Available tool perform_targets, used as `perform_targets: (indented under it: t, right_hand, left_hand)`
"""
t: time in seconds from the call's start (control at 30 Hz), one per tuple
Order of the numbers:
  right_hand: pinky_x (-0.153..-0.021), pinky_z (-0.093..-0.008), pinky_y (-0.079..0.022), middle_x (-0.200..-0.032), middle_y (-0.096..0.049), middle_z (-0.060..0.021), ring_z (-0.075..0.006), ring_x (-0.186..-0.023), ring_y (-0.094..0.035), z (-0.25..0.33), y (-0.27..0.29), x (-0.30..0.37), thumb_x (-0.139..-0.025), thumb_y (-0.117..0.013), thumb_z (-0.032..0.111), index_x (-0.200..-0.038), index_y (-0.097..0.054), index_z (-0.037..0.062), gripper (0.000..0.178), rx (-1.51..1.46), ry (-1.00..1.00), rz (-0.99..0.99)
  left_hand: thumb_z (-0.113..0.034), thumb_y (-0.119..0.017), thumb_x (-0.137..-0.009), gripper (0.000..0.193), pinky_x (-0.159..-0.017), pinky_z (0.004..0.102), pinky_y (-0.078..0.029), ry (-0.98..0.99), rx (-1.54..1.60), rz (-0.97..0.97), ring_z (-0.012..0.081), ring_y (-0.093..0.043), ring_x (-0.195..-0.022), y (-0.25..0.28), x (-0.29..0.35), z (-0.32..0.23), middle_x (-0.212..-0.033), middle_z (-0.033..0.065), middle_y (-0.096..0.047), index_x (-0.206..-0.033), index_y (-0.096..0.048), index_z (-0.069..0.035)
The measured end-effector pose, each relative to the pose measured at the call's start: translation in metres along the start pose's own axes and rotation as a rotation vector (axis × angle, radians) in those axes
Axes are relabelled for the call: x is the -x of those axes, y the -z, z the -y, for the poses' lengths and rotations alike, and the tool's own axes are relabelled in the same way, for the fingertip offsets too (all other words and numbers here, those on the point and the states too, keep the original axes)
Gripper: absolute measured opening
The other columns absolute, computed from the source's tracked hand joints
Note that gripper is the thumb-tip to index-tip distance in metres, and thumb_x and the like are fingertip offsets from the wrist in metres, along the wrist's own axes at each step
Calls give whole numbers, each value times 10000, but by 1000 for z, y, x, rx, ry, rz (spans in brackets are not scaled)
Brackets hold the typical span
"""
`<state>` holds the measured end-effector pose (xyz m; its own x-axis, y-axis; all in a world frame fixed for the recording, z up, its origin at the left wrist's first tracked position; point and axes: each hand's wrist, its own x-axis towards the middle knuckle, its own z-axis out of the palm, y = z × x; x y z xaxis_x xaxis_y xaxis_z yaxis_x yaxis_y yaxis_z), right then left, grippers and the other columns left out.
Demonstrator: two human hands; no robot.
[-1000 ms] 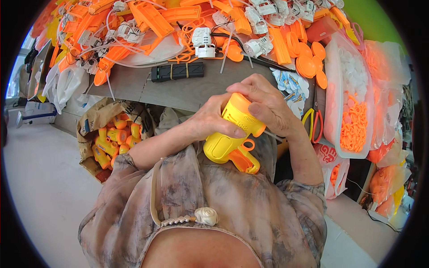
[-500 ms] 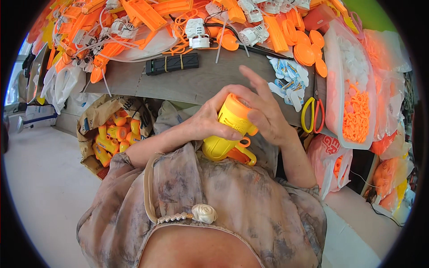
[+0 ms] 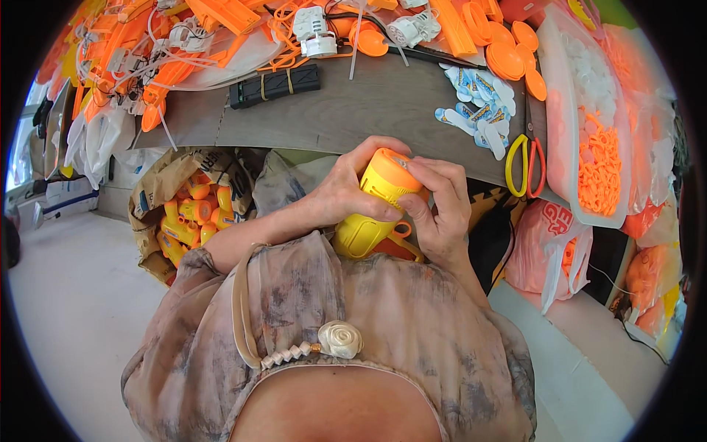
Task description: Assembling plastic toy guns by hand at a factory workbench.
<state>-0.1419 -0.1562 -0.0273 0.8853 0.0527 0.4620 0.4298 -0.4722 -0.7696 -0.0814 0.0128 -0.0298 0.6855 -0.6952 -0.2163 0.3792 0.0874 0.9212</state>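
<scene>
A grey table (image 3: pixel 383 110) is stretching across the top, carrying heaps of orange parts (image 3: pixel 184 29) along its far edge. Below its left end a paper sack (image 3: pixel 173 188) is sitting open, filled with yellow torches (image 3: pixel 193 219). Close to the chest, below the table's near edge, both hands are holding a yellow torch (image 3: pixel 372 210): the left hand (image 3: pixel 346 195) is wrapping around its body, and the right hand (image 3: pixel 438 210) is pinching its orange head (image 3: pixel 390 173). Yellow-and-red scissors (image 3: pixel 524 166) are lying at the table's right edge.

My left hand (image 3: pixel 345 193) is curled in a firm grip, right hand (image 3: pixel 440 210) pressed opposite it, fingers bent, both forearms pulled close to my chest.
</scene>
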Motion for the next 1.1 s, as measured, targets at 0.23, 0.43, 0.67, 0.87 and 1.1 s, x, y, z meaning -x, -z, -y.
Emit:
perform_targets:
  t: [0.23, 0.43, 0.67, 0.87, 1.1]
  right_hand:
    - [-824, -351, -458, -1067, -567, -150, -293, -979, -566, -8, 27, -23, -874, -568, 403, -1093, -583, -17, 474, 12, 128, 129]
    - [-846, -318, -411, -1045, -560, -102, -233, -936, -541, 8, 48, -97, -854, -439, 601, -1155, -522, -16, 691, 8, 12, 429]
    - [-796, -282, -404, -1021, -533, -101, -168, -910, -516, -5, 52, -93, -895, -383, 403, -1125, -483, -33, 504, -169, -86, 64]
    - [-813, -280, -391, -1007, -517, -117, -165, -905, -499, -7, 12, -67, -895, -328, 333, -1077, -492, -35, 442, -339, -285, -154]
    - [-765, -304, -408, -941, -535, -136, -191, -839, -518, 3, 10, -53, -865, -343, 410, -1016, -510, -67, 528, -166, -149, -202]
  left_hand:
    - [-144, -763, -550, 915, -929, 304, -406, -8, 86, 8, 172, -513, -1068, -8, -6, -21, -1139, 81, -531, -1349, -330, -35]
    - [-170, -820, -550, 1051, -849, 279, -452, -247, -214, 31, 176, -554, -999, 3, -36, -49, -1131, 142, -550, -1402, -226, -4]
    - [-136, -816, -584, 936, -834, 293, -467, -190, -281, 14, 165, -580, -934, 38, -17, -78, -1053, 110, -597, -1353, -311, 41]
    - [-153, -663, -774, 459, -768, 278, -483, -522, -210, -355, 146, -576, -882, 19, 2, -39, -1011, 120, -582, -1128, -438, 32]
    - [-195, -665, -760, 472, -753, 282, -475, -383, 65, -276, 145, -567, -864, 19, 9, -39, -988, 111, -584, -1108, -438, 30]
